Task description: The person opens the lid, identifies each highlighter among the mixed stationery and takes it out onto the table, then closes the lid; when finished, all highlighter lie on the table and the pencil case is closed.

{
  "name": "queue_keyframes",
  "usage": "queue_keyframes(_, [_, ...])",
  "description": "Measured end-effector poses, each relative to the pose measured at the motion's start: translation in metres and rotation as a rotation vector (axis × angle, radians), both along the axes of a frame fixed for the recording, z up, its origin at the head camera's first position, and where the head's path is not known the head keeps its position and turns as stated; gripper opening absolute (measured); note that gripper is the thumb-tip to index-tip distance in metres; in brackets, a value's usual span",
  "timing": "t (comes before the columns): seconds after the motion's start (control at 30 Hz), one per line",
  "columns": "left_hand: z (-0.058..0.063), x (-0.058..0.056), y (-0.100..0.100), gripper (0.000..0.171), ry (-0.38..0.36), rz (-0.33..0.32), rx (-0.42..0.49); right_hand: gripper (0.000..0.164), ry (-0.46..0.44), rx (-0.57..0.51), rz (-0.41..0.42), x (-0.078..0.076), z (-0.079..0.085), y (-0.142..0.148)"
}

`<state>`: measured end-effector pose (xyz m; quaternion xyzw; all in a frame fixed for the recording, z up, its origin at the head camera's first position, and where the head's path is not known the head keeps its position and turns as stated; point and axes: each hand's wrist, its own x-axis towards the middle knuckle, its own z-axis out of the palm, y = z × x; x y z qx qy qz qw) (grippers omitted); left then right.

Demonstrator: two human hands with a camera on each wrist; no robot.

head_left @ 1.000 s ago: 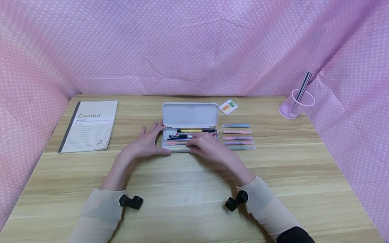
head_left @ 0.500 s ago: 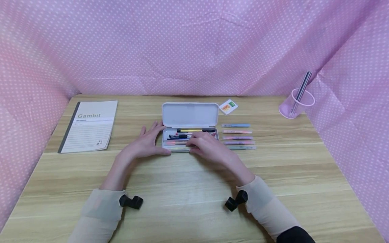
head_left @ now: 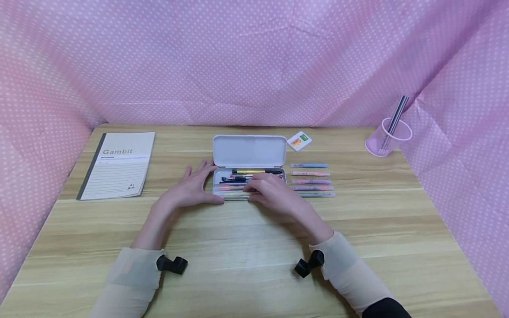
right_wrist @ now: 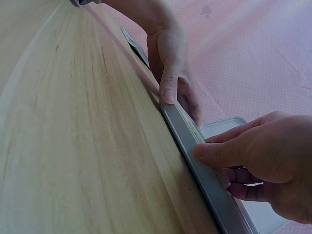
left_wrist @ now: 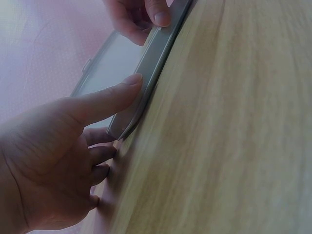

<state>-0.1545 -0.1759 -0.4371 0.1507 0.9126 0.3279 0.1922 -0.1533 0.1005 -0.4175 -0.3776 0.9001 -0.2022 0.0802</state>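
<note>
An open white pencil case [head_left: 249, 150] lies in mid-table in the head view, lid tilted back. My left hand [head_left: 187, 187] holds its left end, thumb on the front wall and the other fingers spread round the end and rear corner. Inside lie several pens, among them a yellow-and-black one [head_left: 250, 171] and a pink one [head_left: 228, 187]. My right hand [head_left: 274, 192] reaches in from the right with curled fingers, at a pale yellow pen [head_left: 233, 194] along the front. In the right wrist view its thumb [right_wrist: 207, 152] lies on the front rim; the fingertips are partly hidden.
Several pastel pens [head_left: 310, 173] lie in a row right of the case. A small white card-like item [head_left: 299, 141] is behind them. At the far right, a pink cup [head_left: 377, 142] holds dark striped sticks. A notebook [head_left: 119, 172] lies at the left.
</note>
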Motion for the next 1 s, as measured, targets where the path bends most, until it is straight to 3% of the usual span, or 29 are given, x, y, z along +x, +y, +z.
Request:
queue_keyframes(0.63, [-0.001, 0.001, -0.004, 0.104, 0.000, 0.007, -0.005, 0.016, 0.022, -0.061, -0.006, -0.005, 0.004, 0.006])
queue_keyframes(0.87, [0.000, 0.000, -0.002, 0.103, 0.005, 0.002, 0.002, 0.015, 0.086, -0.109, -0.041, -0.008, 0.011, 0.045])
queue_keyframes(1.0, [0.001, 0.001, -0.001, 0.104, 0.002, 0.004, 0.005, 0.016, 0.059, -0.157, -0.076, -0.007, 0.012, 0.078])
